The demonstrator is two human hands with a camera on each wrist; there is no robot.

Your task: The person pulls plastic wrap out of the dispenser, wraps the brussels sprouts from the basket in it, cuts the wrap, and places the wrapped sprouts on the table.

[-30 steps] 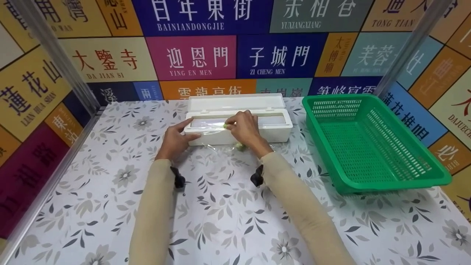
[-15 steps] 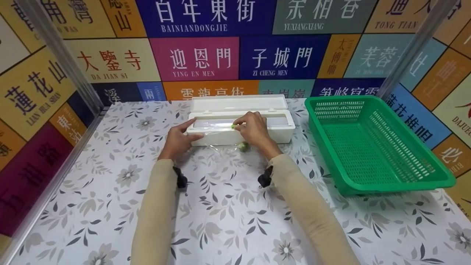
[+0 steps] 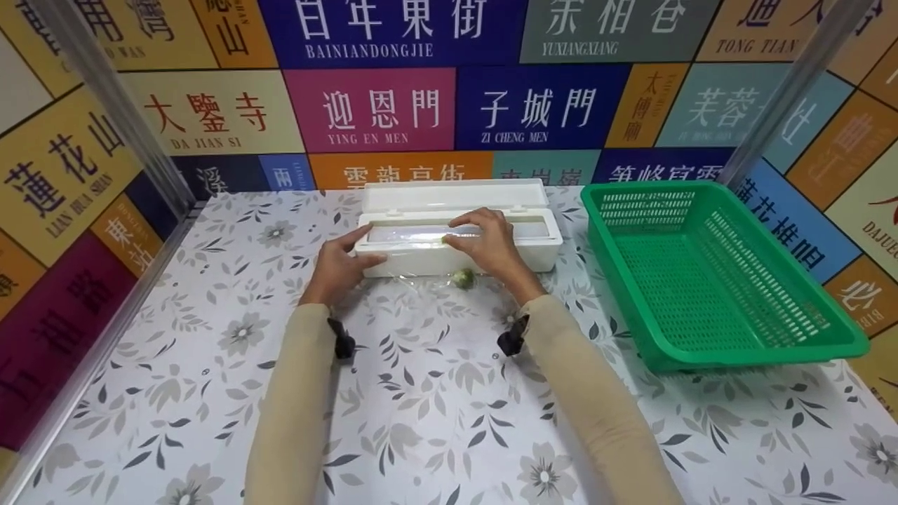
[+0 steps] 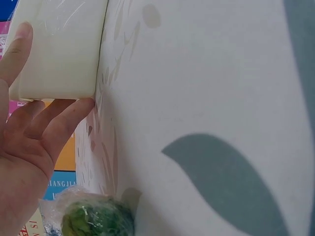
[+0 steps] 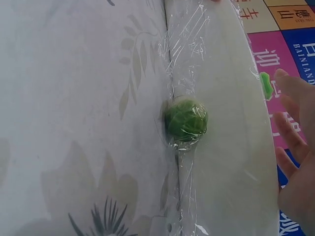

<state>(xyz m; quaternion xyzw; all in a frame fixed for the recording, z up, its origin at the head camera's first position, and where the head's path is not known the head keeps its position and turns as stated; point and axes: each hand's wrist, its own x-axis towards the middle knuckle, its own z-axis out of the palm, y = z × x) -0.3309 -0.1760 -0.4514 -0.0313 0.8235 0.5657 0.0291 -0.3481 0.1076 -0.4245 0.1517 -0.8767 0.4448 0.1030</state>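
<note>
A white cling film dispenser (image 3: 530, 259) stands with its lid raised at the back. My left hand (image 3: 335, 270) holds its left end, thumb on the front face and fingers round the end. Clear cling film (image 5: 189, 46) hangs over the front, lying over a Brussels sprout (image 3: 463, 278) at the box's foot. My right hand (image 3: 491, 245) is over the dispenser's front edge, its fingers apart and thumb tip by the small green slide cutter (image 5: 266, 85). In the left wrist view, a film-wrapped green vegetable (image 4: 96, 217) lies below the left hand; the head view does not show it.
A green perforated basket (image 3: 656, 337) stands to the right on the floral tablecloth (image 3: 421, 421). Panels with printed characters (image 3: 540, 105) wall the table at the back and sides, with metal posts (image 3: 789, 95) at the corners.
The slide cutter shifted slightly right along the dispenser early on. Since then, the right hand's fingers have spread from their pinch on it. My left hand keeps its place on the box.
</note>
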